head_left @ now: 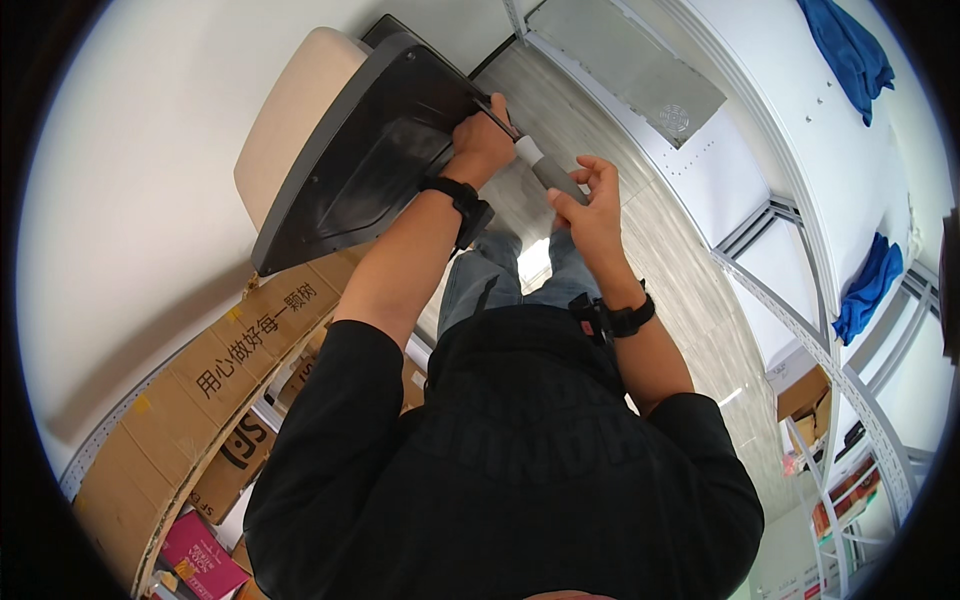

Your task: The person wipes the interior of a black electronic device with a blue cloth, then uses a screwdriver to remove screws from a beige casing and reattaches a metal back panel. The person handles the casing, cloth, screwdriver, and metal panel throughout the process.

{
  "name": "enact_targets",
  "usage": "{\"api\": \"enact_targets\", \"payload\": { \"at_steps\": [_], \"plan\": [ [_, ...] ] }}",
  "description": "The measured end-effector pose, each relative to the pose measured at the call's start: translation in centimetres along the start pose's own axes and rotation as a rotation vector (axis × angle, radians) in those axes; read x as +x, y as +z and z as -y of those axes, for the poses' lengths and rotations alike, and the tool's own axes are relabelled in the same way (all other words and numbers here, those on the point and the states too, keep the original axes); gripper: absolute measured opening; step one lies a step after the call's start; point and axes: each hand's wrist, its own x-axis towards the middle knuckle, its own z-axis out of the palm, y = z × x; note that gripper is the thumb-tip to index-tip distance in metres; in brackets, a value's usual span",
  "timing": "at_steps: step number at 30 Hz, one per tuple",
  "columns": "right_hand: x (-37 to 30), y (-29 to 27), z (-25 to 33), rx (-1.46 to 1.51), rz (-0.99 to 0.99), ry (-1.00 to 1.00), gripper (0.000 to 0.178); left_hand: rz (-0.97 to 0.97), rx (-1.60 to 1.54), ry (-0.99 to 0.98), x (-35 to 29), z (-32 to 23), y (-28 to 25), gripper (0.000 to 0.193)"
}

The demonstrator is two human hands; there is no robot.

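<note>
A black plastic shell (370, 150) with a smooth beige body (290, 130) on its far side stands tilted against the wall at the upper left. My left hand (483, 143) is closed at the shell's right edge, by a thin dark shaft; what its fingers grip is partly hidden. From there the shaft runs to a screwdriver-like tool (553, 172) with a white collar and a grey handle. My right hand (597, 215) holds the end of that handle, thumb on the near side and fingers curled loosely beyond it.
Below the shell, a long cardboard piece (240, 350) fronts a shelf with cartons and a pink box (200, 555). White metal shelving (800, 290) with blue cloths (868, 290) lines the right. A grey panel (630, 65) leans at the back above the wood-look floor (690, 260).
</note>
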Motion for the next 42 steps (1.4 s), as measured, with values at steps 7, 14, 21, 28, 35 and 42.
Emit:
{"api": "enact_targets", "payload": {
  "at_steps": [7,14,21,28,35,42],
  "plan": [
    [0.5,-0.4,0.4,0.091,0.021,0.176,0.036,0.008,0.003,-0.011,-0.1,-0.2,-0.2,0.041],
    [1.1,-0.4,-2.1,-0.303,-0.082,-0.284,0.039,0.019,0.032,-0.018,0.0,-0.4,-0.2,0.041],
    [0.2,-0.6,1.4,0.156,0.046,0.253,0.030,0.009,0.007,-0.012,0.0,-0.1,0.1,0.042],
    [0.4,-0.6,-0.4,0.004,0.114,0.052,0.033,0.011,0.004,-0.009,-0.3,-0.4,-0.1,0.044],
    [0.7,-1.3,1.1,0.213,0.183,0.310,0.028,-0.001,-0.009,-0.019,-0.4,-0.4,-0.3,0.043],
    [0.3,-1.0,1.1,-0.065,0.086,0.117,0.042,0.012,0.000,-0.038,-0.5,-0.8,-0.5,0.042]
  ]
}}
